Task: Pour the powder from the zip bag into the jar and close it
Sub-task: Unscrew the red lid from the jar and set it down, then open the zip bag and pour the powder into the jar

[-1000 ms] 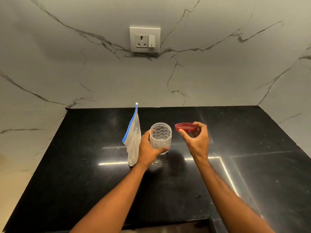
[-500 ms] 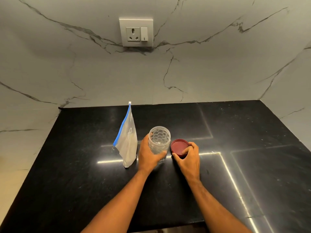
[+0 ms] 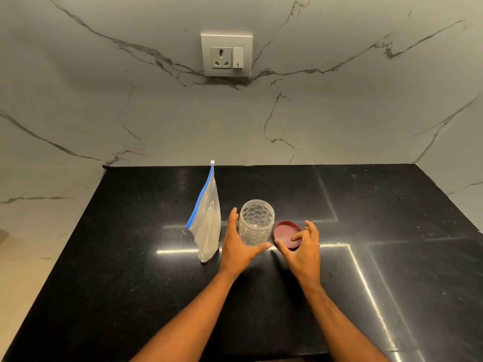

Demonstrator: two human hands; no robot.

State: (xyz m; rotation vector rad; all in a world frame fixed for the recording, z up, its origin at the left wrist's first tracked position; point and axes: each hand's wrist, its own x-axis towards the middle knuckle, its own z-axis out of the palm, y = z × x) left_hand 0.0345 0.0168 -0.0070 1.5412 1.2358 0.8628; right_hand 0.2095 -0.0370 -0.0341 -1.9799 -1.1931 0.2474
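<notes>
A clear patterned plastic jar stands upright and uncovered on the black counter. Its dark red lid lies flat on the counter just right of it. A clear zip bag with a blue zip strip stands upright left of the jar, pale powder in its lower part. My left hand is beside the jar with fingers straight and thumb spread below it, holding nothing. My right hand hovers over the lid's near edge with fingers spread, apart from it.
A marble-patterned wall rises behind the counter and along both sides. A wall socket with a switch sits high on the back wall. The counter's front edge runs along the bottom of the view.
The red lid was carried down and set on the counter right of the jar. My right hand let go of it, and my left hand released the jar.
</notes>
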